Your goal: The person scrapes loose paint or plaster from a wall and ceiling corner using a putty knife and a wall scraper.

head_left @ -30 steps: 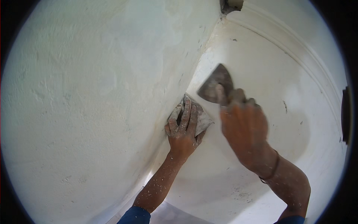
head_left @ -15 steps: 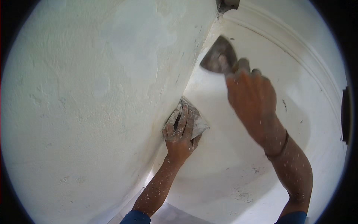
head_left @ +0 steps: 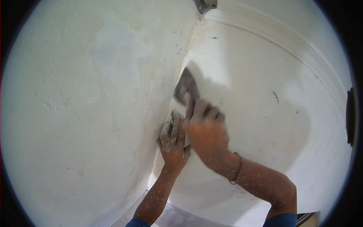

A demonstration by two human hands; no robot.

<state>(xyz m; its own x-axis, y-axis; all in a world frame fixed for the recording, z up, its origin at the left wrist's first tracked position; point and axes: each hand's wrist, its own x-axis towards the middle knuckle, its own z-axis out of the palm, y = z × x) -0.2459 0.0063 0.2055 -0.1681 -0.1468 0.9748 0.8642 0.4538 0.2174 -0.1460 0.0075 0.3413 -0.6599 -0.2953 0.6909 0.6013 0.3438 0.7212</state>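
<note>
A putty knife [head_left: 186, 87] with a dark, flared blade is gripped in my right hand [head_left: 207, 134], with a finger stretched along it toward the blade. The blade lies at or close to the corner where the two wall surfaces meet; I cannot tell if it touches. Below and left of it, my left hand [head_left: 174, 145] has its fingers closed over a grey, plaster-smeared flat piece [head_left: 186, 141] beside the same corner. My right hand partly hides that piece. White specks and dust cover both hands and forearms.
On the left is a pale wall [head_left: 75, 125] with smoother patches and small pits. The white surface [head_left: 257, 113] on the right carries dark marks and a curved moulding [head_left: 280, 36]. A grey fitting [head_left: 206, 5] sits at the top of the corner; a dark object [head_left: 350, 117] is at the right edge.
My right hand has swung left and down with the putty knife, from the open white surface to the corner beside my left hand. The left hand has shifted only slightly in the picture.
</note>
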